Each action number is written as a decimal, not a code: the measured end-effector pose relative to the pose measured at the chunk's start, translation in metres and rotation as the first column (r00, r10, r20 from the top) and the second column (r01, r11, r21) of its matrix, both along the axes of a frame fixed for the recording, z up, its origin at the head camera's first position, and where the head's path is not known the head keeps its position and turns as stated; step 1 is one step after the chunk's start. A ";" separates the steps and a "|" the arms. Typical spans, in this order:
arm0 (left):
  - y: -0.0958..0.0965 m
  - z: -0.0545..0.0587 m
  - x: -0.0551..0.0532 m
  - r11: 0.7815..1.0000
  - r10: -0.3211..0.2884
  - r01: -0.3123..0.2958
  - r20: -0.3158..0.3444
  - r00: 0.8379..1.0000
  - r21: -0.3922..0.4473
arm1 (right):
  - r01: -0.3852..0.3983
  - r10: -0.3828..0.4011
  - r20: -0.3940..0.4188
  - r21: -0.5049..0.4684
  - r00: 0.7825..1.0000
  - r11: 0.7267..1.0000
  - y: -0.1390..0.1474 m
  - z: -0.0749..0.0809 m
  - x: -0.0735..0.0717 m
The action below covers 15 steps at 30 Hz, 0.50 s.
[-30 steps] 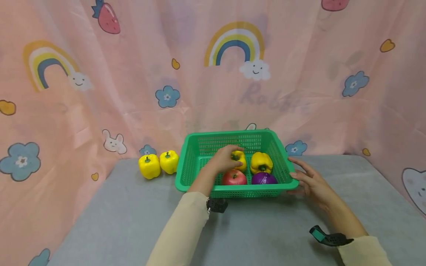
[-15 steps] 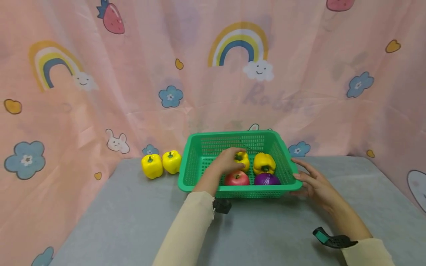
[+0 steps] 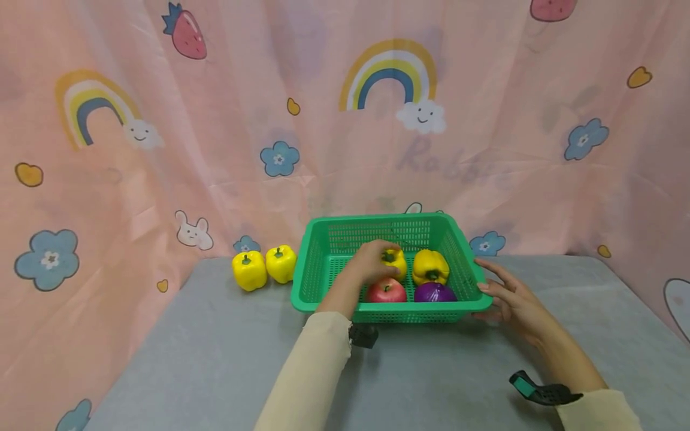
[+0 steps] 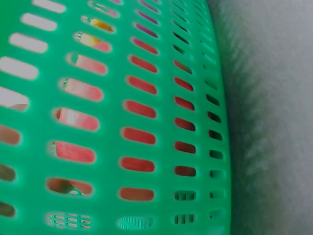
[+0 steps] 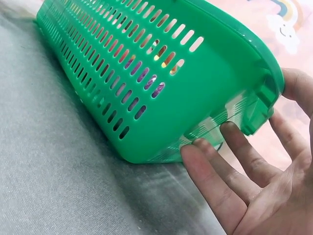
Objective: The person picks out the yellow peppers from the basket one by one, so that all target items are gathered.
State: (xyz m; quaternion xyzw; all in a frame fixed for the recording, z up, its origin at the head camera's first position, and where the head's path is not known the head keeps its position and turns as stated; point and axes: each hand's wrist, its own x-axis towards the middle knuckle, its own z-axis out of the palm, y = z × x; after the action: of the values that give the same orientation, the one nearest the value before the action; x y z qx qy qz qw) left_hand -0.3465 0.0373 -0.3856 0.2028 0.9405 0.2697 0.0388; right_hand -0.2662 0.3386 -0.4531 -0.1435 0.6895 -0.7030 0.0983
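My left hand (image 3: 368, 261) reaches into the green basket (image 3: 377, 307) and holds a yellow bell pepper (image 3: 399, 261), thumb and fingers on either side of it. At the basket's right end, my right hand (image 3: 511, 299) holds the rim. In the right wrist view its spread fingertips (image 5: 194, 152) meet the end wall below the rim. A red apple (image 3: 386, 291) lies in front of the held pepper. Right of these are a second yellow bell pepper (image 3: 430, 267) and a purple onion (image 3: 434, 293). The left wrist view shows the basket's slotted wall (image 4: 110, 127), with the left hand hidden.
Two more yellow bell peppers, one at the left (image 3: 250, 270) and one (image 3: 281, 263) close to the basket's left end, stand on the grey tabletop (image 3: 215, 359). A pink printed curtain (image 3: 334, 173) hangs behind the table.
The whole head view has shifted slightly to the right. Both hands keep their places on the pepper and the basket rim.
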 end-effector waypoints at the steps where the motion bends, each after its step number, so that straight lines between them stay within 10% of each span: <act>1: 0.000 0.000 0.000 1.000 0.001 -0.001 -0.003 1.000 0.005 | -0.002 0.002 0.000 -0.002 1.000 1.000 0.000 0.000 0.000; 15: -0.002 -0.001 -0.004 0.999 -0.007 0.007 -0.006 1.000 0.032 | -0.020 0.020 -0.012 -0.016 1.000 1.000 0.001 0.000 0.001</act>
State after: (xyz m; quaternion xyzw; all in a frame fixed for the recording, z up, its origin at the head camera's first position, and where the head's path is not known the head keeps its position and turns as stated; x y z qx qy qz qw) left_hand -0.3505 0.0348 -0.3867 0.2073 0.9356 0.2839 0.0338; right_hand -0.2655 0.3392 -0.4528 -0.1555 0.6829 -0.7067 0.0999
